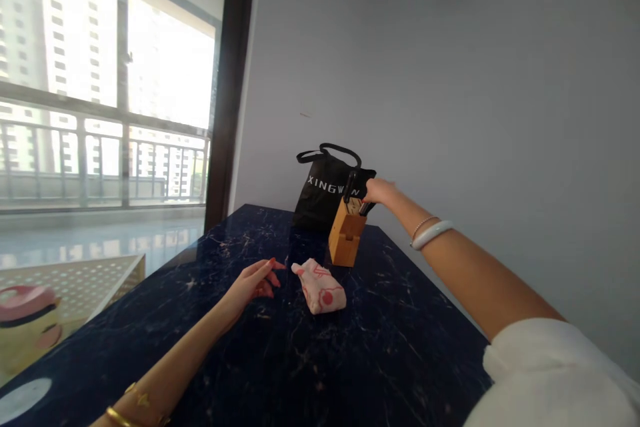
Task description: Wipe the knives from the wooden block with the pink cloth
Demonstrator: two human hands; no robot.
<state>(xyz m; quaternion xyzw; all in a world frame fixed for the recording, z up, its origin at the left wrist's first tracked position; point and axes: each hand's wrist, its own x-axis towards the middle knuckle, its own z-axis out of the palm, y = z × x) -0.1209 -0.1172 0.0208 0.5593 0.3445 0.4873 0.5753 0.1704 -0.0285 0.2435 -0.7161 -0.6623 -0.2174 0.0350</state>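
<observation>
A wooden knife block (345, 237) stands on the dark blue marbled table, tilted slightly, with black handles (351, 185) rising from its top. My right hand (378, 191) is at the block's right side, its fingers closed round a black knife handle that they mostly hide. The blade is not visible. Nearer to me lies a folded white and pink cloth (323, 288) with a red pattern. Left of the cloth hovers my left hand (257, 280), fingers loosely bent and apart, holding nothing and not touching the cloth.
Behind the block a black tote bag (315, 197) with white lettering stands near the grey wall. A white perforated chair (110, 280) with a pink and yellow cushion (30, 327) is left of the table (300, 373). Beyond it is a large window.
</observation>
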